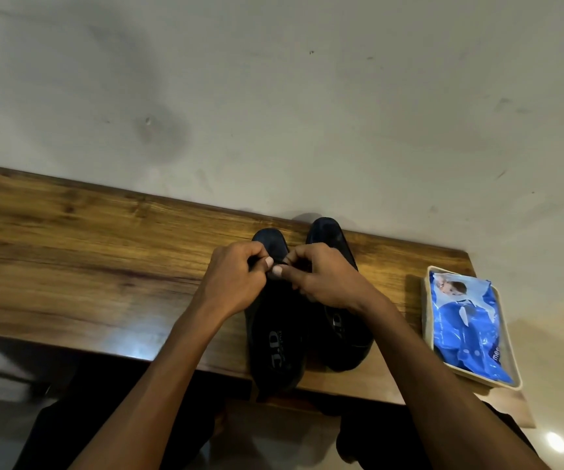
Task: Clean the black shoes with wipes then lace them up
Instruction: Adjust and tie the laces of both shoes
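Two black shoes stand side by side on the wooden table, toes toward the wall. Both hands meet over the lacing of the left shoe. My left hand pinches a black lace between thumb and fingers. My right hand pinches the lace from the other side, its wrist crossing over the right shoe. The lace itself is mostly hidden by my fingers. A blue pack of wipes lies to the right of the shoes.
The wipes pack sits in a pale shallow tray near the table's right end. A grey wall rises directly behind the table. My dark-trousered legs show below the table's front edge.
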